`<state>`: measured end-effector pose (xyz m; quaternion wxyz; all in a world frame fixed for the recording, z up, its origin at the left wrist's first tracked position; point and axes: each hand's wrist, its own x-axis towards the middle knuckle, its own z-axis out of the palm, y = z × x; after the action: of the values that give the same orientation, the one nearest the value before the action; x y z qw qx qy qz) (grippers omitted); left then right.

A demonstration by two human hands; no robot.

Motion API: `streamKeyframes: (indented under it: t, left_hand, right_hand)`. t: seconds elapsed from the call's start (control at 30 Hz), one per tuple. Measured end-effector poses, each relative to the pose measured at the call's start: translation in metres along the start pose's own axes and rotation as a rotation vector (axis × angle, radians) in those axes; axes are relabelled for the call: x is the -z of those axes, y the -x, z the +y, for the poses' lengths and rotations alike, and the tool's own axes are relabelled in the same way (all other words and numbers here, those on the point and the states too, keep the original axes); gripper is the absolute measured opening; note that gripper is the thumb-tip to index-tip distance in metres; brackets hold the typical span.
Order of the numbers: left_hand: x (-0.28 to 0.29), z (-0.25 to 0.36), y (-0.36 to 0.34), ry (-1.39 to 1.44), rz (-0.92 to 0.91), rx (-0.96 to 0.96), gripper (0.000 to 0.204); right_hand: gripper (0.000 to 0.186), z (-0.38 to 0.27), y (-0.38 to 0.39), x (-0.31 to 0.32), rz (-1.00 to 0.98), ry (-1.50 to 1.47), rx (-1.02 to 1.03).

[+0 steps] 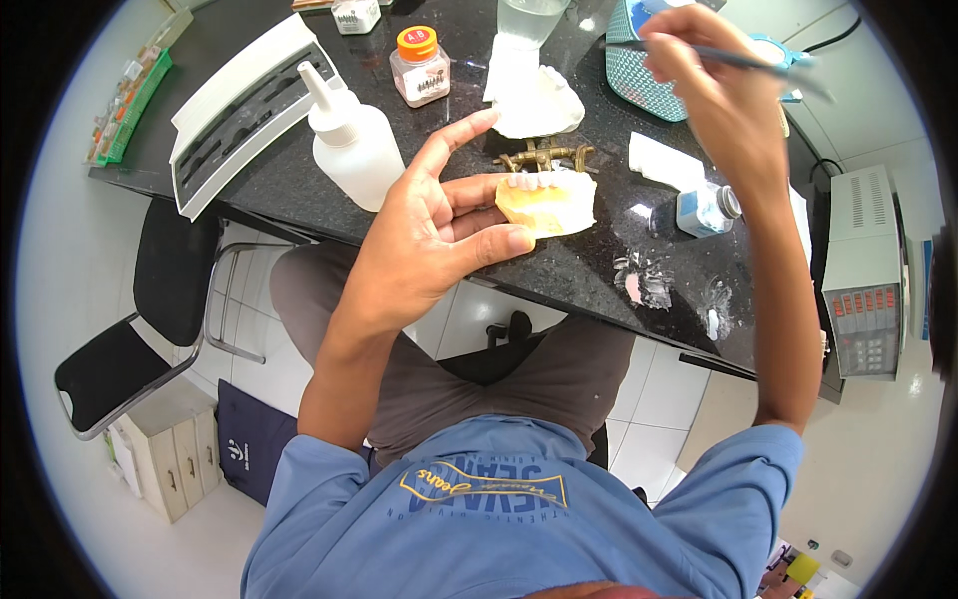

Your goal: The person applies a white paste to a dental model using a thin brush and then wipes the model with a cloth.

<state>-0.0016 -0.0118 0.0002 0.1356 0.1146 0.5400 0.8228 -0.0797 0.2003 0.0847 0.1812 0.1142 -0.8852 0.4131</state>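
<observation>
Left hand [419, 225] pinches a yellowish dental cast [547, 212] between thumb and fingers, index sticking out, over the dark surface [591, 275] near a brass-coloured frame [544, 157]. Right hand [720, 90], raised by the teal basket [636, 82], has its grip closed on a thin dark tool [790, 72], blurred.

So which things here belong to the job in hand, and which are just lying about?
Likely the job: tooth model, in the left hand; thin tool, in the right hand.
Probably just lying about: black chair, drawer cabinet, green tray.
</observation>
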Motion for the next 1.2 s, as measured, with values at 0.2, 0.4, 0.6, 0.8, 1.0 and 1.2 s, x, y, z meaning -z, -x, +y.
streamKeyframes:
  t: [0.2, 0.4, 0.6, 0.8, 1.0, 1.2]
  left_hand:
    - [0.0, -0.003, -0.001, 0.01, 0.011, 0.014, 0.093]
    - [0.004, -0.006, 0.0, 0.05, 0.007, 0.019, 0.089]
    - [-0.002, -0.003, -0.003, 0.006, 0.119, 0.081, 0.112]
    - [-0.005, -0.004, -0.004, 0.006, 0.153, 0.06, 0.115]
    - [-0.005, -0.006, -0.006, 0.038, 0.152, 0.045, 0.117]
    - [-0.006, -0.007, -0.007, 0.045, 0.14, 0.024, 0.117]
  right_hand:
    - [0.03, -0.008, 0.077, 0.012, 0.07, -0.458, 0.078]
    - [0.021, -0.006, 0.123, -0.032, 0.175, -0.716, -0.065]
    - [0.019, 0.006, 0.114, -0.038, 0.077, -0.581, 0.192]
    - [0.026, 0.006, 0.108, -0.034, 0.029, -0.491, 0.239]
    - [0.022, 0.009, 0.108, -0.037, 0.017, -0.474, 0.265]
    - [0.019, 0.004, 0.112, -0.04, 0.081, -0.578, 0.149]
